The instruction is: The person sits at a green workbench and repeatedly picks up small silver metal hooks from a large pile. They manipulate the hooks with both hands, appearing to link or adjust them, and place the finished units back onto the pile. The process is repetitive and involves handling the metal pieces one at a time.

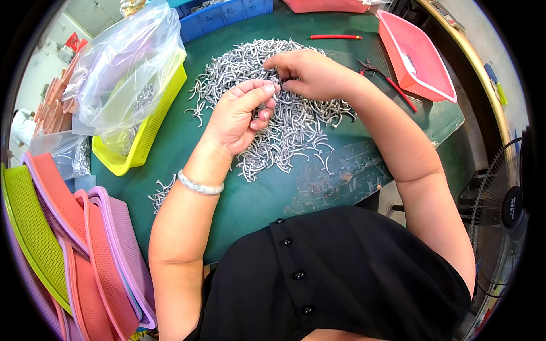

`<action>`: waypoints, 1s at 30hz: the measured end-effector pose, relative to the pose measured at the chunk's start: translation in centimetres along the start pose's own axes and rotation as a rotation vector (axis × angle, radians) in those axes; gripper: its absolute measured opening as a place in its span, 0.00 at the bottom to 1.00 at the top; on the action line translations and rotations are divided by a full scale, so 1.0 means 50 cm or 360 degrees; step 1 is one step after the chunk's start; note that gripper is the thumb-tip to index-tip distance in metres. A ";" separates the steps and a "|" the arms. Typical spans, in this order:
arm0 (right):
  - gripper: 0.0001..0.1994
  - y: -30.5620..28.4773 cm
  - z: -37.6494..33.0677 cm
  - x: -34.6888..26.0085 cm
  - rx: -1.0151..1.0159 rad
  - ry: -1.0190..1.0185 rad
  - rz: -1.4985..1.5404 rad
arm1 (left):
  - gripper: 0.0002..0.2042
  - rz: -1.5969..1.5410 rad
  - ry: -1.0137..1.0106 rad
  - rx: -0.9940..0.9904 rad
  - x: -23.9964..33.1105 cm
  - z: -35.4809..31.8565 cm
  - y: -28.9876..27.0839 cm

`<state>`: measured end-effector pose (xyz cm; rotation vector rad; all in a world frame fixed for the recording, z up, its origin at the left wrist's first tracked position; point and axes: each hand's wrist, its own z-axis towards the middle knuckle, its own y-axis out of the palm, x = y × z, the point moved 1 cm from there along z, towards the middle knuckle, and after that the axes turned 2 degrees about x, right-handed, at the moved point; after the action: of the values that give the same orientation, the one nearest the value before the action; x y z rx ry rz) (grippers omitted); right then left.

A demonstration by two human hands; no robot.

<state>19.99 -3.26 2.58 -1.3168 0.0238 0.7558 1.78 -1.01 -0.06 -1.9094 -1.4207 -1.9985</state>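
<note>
A heap of small curved grey metal pieces (pixel 284 133) is spread over the green tabletop. Above its left part, my left hand (pixel 242 113) is closed, thumb and forefinger pressed together; whatever they pinch is too small to make out. My right hand (pixel 315 74) reaches over the heap from the right, forefinger stretched and bent, thumb apart from it close to the left fingertips. Nothing shows between that thumb and forefinger, though the other curled fingers are partly hidden. A pale marbled bangle (pixel 200 183) circles my left wrist.
Left of the heap, a yellow-green basket (pixel 142 133) holds more pieces under clear plastic. Stacked coloured baskets (pixel 102 256) crowd the lower left. A blue crate (pixel 227 14) stands at the back. Red-handled pliers (pixel 392 85) lie beside a pink basket (pixel 418 57); a fan (pixel 500 207) is right.
</note>
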 end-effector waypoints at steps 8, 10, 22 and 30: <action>0.18 0.015 0.000 -0.012 0.0090 -0.0074 -0.0347 | 0.04 -0.0078 0.0048 -0.0072 0.000 0.000 -0.001; 0.18 0.011 -0.001 -0.014 0.0111 -0.0124 -0.0374 | 0.03 -0.0129 0.0058 -0.0060 0.000 0.000 0.000; 0.25 -0.023 -0.002 -0.004 0.0059 0.0111 0.0691 | 0.06 -0.0126 0.0125 0.0098 0.000 -0.002 0.000; 0.26 -0.024 0.002 -0.026 -0.0002 0.0235 0.1452 | 0.06 0.0034 -0.0032 0.0157 0.001 -0.004 0.015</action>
<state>19.56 -3.89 4.19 -1.3422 0.7840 1.4124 2.04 -1.56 0.46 -1.9008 -1.4679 -1.8681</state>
